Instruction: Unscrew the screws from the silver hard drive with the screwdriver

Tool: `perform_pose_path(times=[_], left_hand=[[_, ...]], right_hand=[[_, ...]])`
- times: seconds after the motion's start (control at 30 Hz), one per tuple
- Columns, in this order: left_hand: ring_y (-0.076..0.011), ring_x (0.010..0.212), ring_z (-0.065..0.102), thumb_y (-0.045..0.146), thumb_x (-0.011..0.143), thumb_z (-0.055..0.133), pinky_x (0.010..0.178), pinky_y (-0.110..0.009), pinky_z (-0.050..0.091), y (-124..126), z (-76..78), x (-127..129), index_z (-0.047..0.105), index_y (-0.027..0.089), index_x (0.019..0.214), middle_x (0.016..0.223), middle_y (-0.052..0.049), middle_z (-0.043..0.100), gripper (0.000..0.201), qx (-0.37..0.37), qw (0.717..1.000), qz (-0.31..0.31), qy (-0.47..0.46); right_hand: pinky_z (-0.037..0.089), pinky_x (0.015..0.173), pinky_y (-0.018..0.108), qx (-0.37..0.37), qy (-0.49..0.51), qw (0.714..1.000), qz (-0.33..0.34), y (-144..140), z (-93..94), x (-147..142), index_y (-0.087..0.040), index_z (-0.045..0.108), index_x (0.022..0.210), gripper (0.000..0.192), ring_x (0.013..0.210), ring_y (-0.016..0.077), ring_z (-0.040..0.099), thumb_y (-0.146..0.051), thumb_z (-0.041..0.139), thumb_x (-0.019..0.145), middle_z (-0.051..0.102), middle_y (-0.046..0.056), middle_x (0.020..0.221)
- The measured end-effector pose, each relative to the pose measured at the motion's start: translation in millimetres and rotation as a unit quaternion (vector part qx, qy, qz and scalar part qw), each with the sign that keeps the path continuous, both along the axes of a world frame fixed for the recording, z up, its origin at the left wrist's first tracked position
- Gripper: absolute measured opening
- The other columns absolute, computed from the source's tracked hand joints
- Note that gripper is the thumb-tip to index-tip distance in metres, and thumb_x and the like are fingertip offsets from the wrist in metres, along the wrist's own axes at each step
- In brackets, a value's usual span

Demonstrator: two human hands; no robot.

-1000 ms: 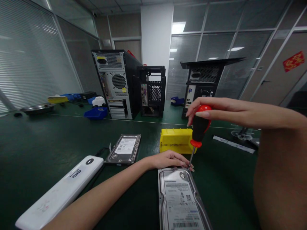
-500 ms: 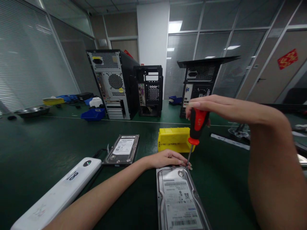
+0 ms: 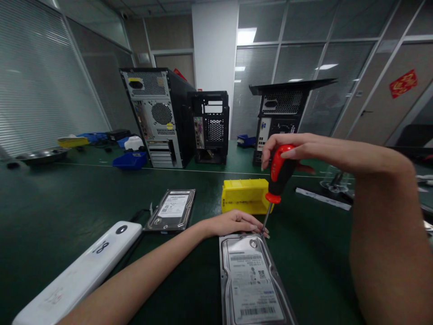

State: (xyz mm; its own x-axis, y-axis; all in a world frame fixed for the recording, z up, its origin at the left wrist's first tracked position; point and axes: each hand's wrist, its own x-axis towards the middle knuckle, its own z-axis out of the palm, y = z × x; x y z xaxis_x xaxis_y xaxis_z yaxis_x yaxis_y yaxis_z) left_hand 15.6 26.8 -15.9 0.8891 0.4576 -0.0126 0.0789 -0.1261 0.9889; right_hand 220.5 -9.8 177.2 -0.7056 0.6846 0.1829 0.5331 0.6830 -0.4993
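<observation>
A silver hard drive [image 3: 252, 282] with a white label lies flat on the green table in front of me. My left hand [image 3: 233, 224] rests palm down on its far edge, fingertips at the far right corner. My right hand [image 3: 297, 151] grips the red and black handle of a screwdriver [image 3: 277, 178] from above. The screwdriver stands nearly upright, its tip at the drive's far right corner beside my left fingertips.
A second hard drive [image 3: 172, 210] lies to the left, a white device [image 3: 79, 275] marked 18 nearer me. A yellow bin [image 3: 243, 195] sits just behind the drive. Three computer cases [image 3: 158, 117] [image 3: 211, 126] [image 3: 282, 113] stand at the back, with blue bins [image 3: 130, 160] and a metal dish [image 3: 40, 155] at left.
My right hand has shifted its fingers around the screwdriver handle, which has tilted slightly. My left hand and the drive stay put; the view has drifted a little.
</observation>
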Motion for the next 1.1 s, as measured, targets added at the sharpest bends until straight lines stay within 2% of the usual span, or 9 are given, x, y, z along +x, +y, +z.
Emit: perform_pose_path(times=[0.13,0.23,0.33,0.43,0.57,0.67,0.87,1.0,1.1], left_hand=[[-0.0185,0.108,0.06,0.034,0.088,0.058,0.1,-0.035,0.04,-1.9,2.3,0.6,0.066,0.015,0.11,0.115,-0.008,0.067,0.03,0.002,1.0,0.0,-0.004],[-0.0192,0.109,0.059,0.034,0.087,0.058,0.1,-0.035,0.039,-4.0,5.2,0.5,0.066,0.015,0.11,0.115,-0.008,0.067,0.031,-0.003,1.0,0.004,0.002],[-0.019,0.109,0.059,0.031,0.088,0.057,0.1,-0.035,0.04,-5.4,8.2,-0.1,0.066,0.015,0.11,0.116,-0.008,0.066,0.029,-0.011,1.0,0.008,0.011],[-0.0181,0.107,0.06,0.029,0.088,0.057,0.098,-0.034,0.041,-4.9,8.9,-0.7,0.067,0.016,0.11,0.116,-0.007,0.066,0.027,-0.009,1.0,0.011,0.018],[-0.0173,0.108,0.06,0.029,0.089,0.057,0.099,-0.034,0.041,-3.1,6.7,-1.0,0.066,0.016,0.111,0.117,-0.007,0.066,0.027,-0.003,1.0,0.008,0.023],[-0.0172,0.108,0.06,0.03,0.088,0.057,0.099,-0.034,0.04,-2.8,5.6,-0.9,0.067,0.017,0.109,0.116,-0.006,0.066,0.027,0.002,1.0,0.007,0.021],[-0.0186,0.11,0.059,0.033,0.088,0.058,0.101,-0.035,0.039,-1.7,4.3,-1.0,0.066,0.015,0.111,0.117,-0.008,0.066,0.031,0.006,1.0,0.002,0.018],[-0.018,0.111,0.058,0.033,0.089,0.057,0.101,-0.034,0.039,0.0,2.9,-1.8,0.066,0.017,0.111,0.117,-0.006,0.066,0.029,0.015,1.0,0.0,0.021],[-0.0179,0.109,0.059,0.033,0.089,0.056,0.101,-0.034,0.039,0.1,3.3,-2.3,0.066,0.018,0.112,0.118,-0.006,0.065,0.029,0.024,0.999,-0.004,0.022]], right_hand=[[0.047,0.063,0.026,-0.021,-0.014,0.999,-0.021,-0.3,1.1,3.9,-0.027,0.062,0.113,0.034,0.083,0.0159,0.059,-0.046,0.05,0.088,0.063,0.002,0.113],[0.044,0.057,0.025,0.009,-0.033,0.998,-0.044,2.5,0.9,0.2,-0.023,0.068,0.102,0.034,0.071,0.014,0.058,-0.049,0.055,0.084,0.066,0.002,0.092],[0.04,0.052,0.027,0.065,-0.076,0.989,-0.114,6.1,-0.8,-4.2,-0.018,0.071,0.085,0.041,0.06,0.0141,0.055,-0.055,0.054,0.082,0.062,0.002,0.07],[0.041,0.052,0.029,0.088,-0.097,0.975,-0.178,8.0,-2.9,-4.0,-0.017,0.07,0.081,0.049,0.057,0.0153,0.054,-0.059,0.046,0.084,0.061,0.004,0.065],[0.05,0.06,0.03,0.013,-0.057,0.989,-0.138,7.4,-2.7,2.8,-0.024,0.066,0.104,0.049,0.075,0.0182,0.061,-0.057,0.032,0.091,0.066,0.005,0.105],[0.052,0.065,0.03,-0.017,-0.029,0.995,-0.097,4.4,-0.6,5.8,-0.031,0.063,0.113,0.04,0.087,0.0204,0.062,-0.053,0.039,0.09,0.06,0.002,0.124],[0.051,0.07,0.027,0.021,-0.012,0.998,-0.06,-3.9,0.4,-3.1,-0.026,0.067,0.11,0.038,0.096,0.021,0.061,-0.048,0.045,0.09,0.064,0.003,0.116],[0.05,0.069,0.028,0.024,-0.035,0.996,-0.079,0.0,0.0,-4.0,-0.022,0.069,0.098,0.04,0.09,0.0206,0.061,-0.051,0.043,0.09,0.067,0.004,0.1],[0.05,0.071,0.03,0.019,-0.052,0.994,-0.096,3.6,0.9,3.6,-0.024,0.07,0.093,0.041,0.092,0.0223,0.061,-0.053,0.04,0.09,0.067,0.003,0.104]])
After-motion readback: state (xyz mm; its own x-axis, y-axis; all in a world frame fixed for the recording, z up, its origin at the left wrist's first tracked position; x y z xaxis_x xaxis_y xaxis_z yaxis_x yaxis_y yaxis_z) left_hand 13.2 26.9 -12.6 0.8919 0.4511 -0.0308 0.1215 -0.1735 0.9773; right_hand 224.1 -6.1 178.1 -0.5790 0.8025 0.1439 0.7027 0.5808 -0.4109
